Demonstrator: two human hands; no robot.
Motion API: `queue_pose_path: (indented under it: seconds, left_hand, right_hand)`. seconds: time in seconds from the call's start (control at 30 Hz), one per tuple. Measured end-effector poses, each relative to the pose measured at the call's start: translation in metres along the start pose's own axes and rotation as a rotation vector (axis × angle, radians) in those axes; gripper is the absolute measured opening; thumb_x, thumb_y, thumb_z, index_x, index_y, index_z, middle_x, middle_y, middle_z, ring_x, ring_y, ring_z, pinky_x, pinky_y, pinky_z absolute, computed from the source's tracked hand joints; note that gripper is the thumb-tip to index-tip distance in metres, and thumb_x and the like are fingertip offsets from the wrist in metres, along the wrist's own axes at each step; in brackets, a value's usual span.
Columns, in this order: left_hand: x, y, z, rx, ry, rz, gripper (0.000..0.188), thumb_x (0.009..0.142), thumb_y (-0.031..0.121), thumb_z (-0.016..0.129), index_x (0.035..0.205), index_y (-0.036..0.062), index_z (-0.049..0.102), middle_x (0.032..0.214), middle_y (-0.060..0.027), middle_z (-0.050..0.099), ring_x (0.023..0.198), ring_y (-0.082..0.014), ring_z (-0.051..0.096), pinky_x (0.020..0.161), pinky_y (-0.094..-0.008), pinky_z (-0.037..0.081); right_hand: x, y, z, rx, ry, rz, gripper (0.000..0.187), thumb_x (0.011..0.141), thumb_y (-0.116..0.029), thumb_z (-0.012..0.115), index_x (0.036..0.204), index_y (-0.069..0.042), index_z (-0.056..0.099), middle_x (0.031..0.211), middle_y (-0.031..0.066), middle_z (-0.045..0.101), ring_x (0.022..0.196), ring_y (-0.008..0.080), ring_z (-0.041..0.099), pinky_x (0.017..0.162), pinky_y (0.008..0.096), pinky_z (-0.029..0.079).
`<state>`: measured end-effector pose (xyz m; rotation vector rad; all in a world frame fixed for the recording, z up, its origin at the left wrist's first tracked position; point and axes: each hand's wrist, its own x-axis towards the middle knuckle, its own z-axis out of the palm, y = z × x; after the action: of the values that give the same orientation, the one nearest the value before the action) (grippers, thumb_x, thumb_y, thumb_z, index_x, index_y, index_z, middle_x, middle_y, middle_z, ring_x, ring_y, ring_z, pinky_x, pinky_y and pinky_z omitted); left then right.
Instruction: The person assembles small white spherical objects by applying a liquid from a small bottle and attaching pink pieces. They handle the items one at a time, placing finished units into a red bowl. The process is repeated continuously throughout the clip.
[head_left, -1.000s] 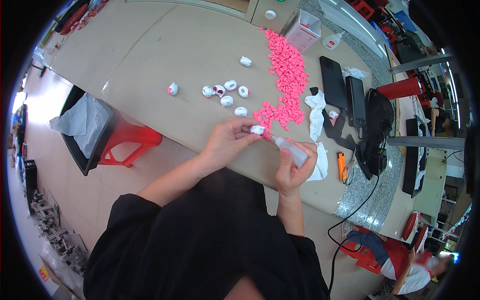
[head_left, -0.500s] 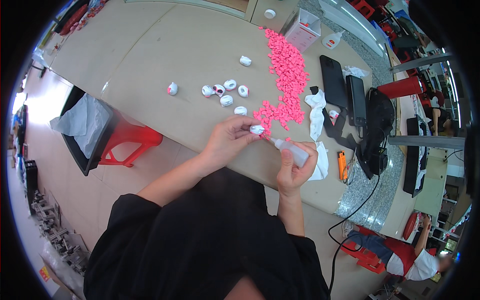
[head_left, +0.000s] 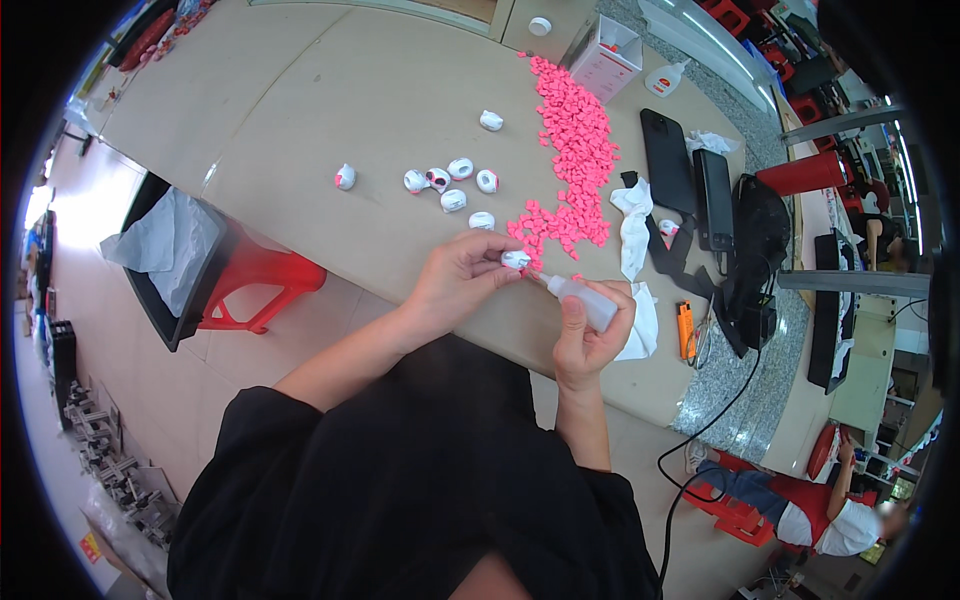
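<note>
Between the thumb and fingers of my left hand [head_left: 462, 275] is a small white rounded piece [head_left: 515, 259]. My right hand [head_left: 592, 335] is closed round a white squeeze bottle [head_left: 588, 303], whose thin nozzle tip points at the white piece; whether they touch I cannot tell. Just beyond my hands spreads a heap of small pink pieces [head_left: 580, 145]. Several similar white pieces with pink and dark patches [head_left: 453, 201] lie on the table to the left of the heap.
Right of the heap are crumpled white tissue [head_left: 632, 230], a black phone [head_left: 665, 160], an orange lighter-like item [head_left: 686, 330] and a black bag [head_left: 755, 235]. A white box [head_left: 605, 62] and another small bottle [head_left: 664, 80] stand farther back. A black bin [head_left: 180, 300] sits on a red stool [head_left: 262, 280] at left.
Almost nothing differs. The white piece and the bottle's tip have shifted very slightly to the right; both hands keep their hold.
</note>
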<state>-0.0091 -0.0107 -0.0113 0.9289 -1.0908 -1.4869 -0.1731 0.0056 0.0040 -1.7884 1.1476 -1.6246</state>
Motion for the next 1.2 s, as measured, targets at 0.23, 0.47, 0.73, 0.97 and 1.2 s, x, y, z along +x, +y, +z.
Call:
queue_pose_path:
  seconds: [0.23, 0.47, 0.73, 0.97, 1.2]
  left_hand:
    - [0.0, 0.002, 0.0, -0.05, -0.008, -0.037, 0.024, 0.082, -0.007, 0.053, 0.106, -0.0051, 0.052, 0.1, -0.0111, 0.057, 0.093, -0.0165, 0.059, 0.085, -0.0262, 0.048]
    - [-0.002, 0.007, -0.003, -0.065, 0.011, -0.081, 0.026, 0.082, -0.003, 0.056, 0.107, -0.0045, 0.052, 0.098, -0.0086, 0.058, 0.092, -0.0137, 0.058, 0.081, -0.0244, 0.048]
    - [-0.002, 0.017, -0.007, -0.335, 0.024, -0.073, 0.028, 0.083, 0.002, 0.058, 0.11, -0.0021, 0.053, 0.093, -0.0056, 0.059, 0.081, -0.0112, 0.057, 0.075, -0.0242, 0.047]
    - [-0.003, 0.012, -0.007, -0.287, 0.01, -0.077, 0.029, 0.082, 0.001, 0.058, 0.11, -0.0021, 0.053, 0.093, -0.0054, 0.059, 0.083, -0.0109, 0.056, 0.075, -0.0245, 0.047]
    - [-0.003, 0.008, -0.008, -0.221, 0.014, -0.08, 0.028, 0.082, 0.0, 0.058, 0.11, -0.002, 0.053, 0.093, -0.0049, 0.06, 0.082, -0.0101, 0.056, 0.075, -0.0241, 0.047]
  right_hand:
    - [-0.002, 0.002, 0.0, 0.041, 0.025, 0.05, 0.028, 0.079, -0.008, 0.062, 0.099, 0.001, 0.044, 0.088, 0.0133, 0.048, 0.079, 0.0181, 0.048, 0.069, 0.0263, 0.042]
    - [0.009, -0.004, -0.014, 0.68, 0.287, 0.407, 0.029, 0.079, -0.007, 0.063, 0.101, -0.001, 0.045, 0.093, 0.0095, 0.052, 0.074, 0.0156, 0.055, 0.067, 0.0248, 0.045]
    - [0.014, 0.0, -0.047, 0.183, 0.211, 0.486, 0.043, 0.066, 0.004, 0.073, 0.105, 0.001, 0.054, 0.091, 0.0067, 0.058, 0.081, 0.0131, 0.057, 0.072, 0.023, 0.046]
    - [0.018, 0.002, -0.063, -0.12, -0.028, 0.527, 0.034, 0.073, -0.006, 0.07, 0.101, 0.002, 0.053, 0.09, 0.0068, 0.059, 0.079, 0.0106, 0.056, 0.066, 0.0233, 0.045]
    - [0.01, -0.002, -0.024, -0.612, -0.075, 0.355, 0.024, 0.069, -0.01, 0.069, 0.088, -0.001, 0.058, 0.069, 0.0098, 0.056, 0.062, 0.0239, 0.056, 0.061, 0.0335, 0.044]
